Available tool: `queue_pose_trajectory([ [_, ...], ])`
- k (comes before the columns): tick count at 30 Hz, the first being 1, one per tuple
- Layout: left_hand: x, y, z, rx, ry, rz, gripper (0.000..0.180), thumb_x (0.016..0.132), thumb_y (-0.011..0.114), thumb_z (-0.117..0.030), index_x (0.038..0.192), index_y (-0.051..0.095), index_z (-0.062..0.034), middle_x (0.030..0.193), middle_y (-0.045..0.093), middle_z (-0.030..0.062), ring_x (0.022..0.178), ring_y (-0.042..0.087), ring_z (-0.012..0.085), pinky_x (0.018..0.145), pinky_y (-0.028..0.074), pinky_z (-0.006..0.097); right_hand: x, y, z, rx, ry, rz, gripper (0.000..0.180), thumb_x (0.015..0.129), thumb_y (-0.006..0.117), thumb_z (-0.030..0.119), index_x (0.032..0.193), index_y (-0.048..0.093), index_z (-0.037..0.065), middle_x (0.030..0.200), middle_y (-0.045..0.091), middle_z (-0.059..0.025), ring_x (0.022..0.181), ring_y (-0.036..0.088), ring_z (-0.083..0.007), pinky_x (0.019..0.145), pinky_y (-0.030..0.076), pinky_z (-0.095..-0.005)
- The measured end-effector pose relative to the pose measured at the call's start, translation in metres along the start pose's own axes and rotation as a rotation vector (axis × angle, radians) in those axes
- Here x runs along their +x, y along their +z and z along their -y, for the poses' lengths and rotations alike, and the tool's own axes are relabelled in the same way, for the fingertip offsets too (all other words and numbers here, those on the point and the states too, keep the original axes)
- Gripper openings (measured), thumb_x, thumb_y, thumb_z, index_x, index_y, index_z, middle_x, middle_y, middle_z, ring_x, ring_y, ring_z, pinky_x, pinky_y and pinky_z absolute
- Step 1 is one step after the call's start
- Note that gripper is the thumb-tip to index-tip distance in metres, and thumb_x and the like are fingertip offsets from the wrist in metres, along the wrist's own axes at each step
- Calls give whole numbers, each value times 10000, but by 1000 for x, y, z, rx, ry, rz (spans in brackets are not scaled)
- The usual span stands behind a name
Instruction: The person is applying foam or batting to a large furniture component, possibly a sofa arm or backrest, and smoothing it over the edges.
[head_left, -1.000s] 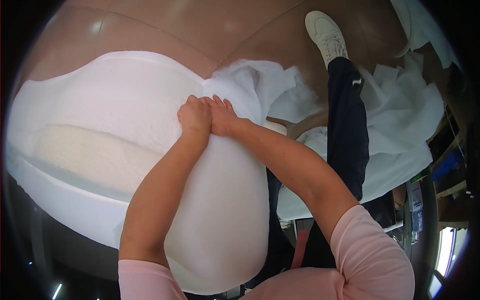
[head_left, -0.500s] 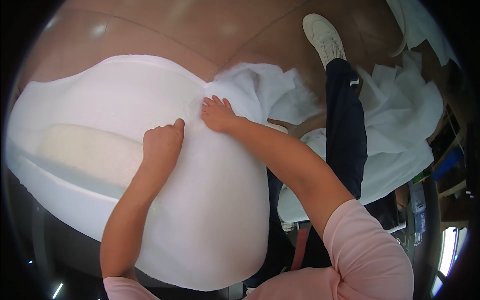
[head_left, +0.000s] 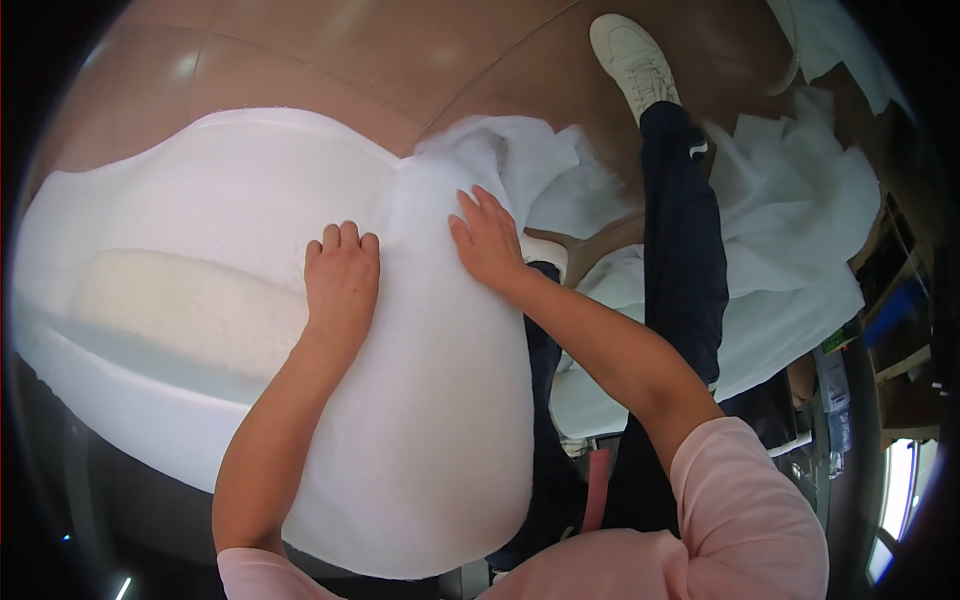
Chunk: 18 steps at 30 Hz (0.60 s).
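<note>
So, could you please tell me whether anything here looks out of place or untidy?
Yes: loose white wadding lies in crumpled heaps on the floor at the right, around the leg. The white padded sheet under the left hand and right hand lies smooth.

A thick white sheet of soft wadding (head_left: 420, 420) lies spread flat, its far edge bunched.

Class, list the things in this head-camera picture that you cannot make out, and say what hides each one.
1. Under the white padding sheet: the head view shows only a cream cushion shape through it.
2. Palms of the left hand and right hand: pressed face down.
3. Shelf items at the right rim: bent, too small.
</note>
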<state>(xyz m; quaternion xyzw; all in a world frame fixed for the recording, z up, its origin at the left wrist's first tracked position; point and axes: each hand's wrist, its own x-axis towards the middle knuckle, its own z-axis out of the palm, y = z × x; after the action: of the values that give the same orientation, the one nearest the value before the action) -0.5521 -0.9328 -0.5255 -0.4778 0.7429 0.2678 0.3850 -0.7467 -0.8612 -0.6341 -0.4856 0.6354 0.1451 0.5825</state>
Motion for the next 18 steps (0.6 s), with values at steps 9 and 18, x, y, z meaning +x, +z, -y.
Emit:
queue_pose_trajectory([
  [9, -2, 9, -1, 13, 110, 110, 65, 785, 648, -113, 810, 588, -114, 741, 630, 50, 711, 653, 170, 528, 492, 290, -41, 2, 88, 66, -313, 442, 462, 987, 379, 279, 1343, 527, 24, 1541, 322, -156, 1465, 209, -376, 1178, 169, -547],
  [18, -88, -97, 34, -142, -71, 518, 160, 887, 608, -194, 963, 603, -54, 803, 660, 115, 806, 668, 287, 678, 498, 428, -38, 1, 88, -126, -287, 392, 495, 1000, 388, 322, 1392, 485, 35, 1540, 340, -166, 1457, 236, -380, 1177, 181, -544],
])
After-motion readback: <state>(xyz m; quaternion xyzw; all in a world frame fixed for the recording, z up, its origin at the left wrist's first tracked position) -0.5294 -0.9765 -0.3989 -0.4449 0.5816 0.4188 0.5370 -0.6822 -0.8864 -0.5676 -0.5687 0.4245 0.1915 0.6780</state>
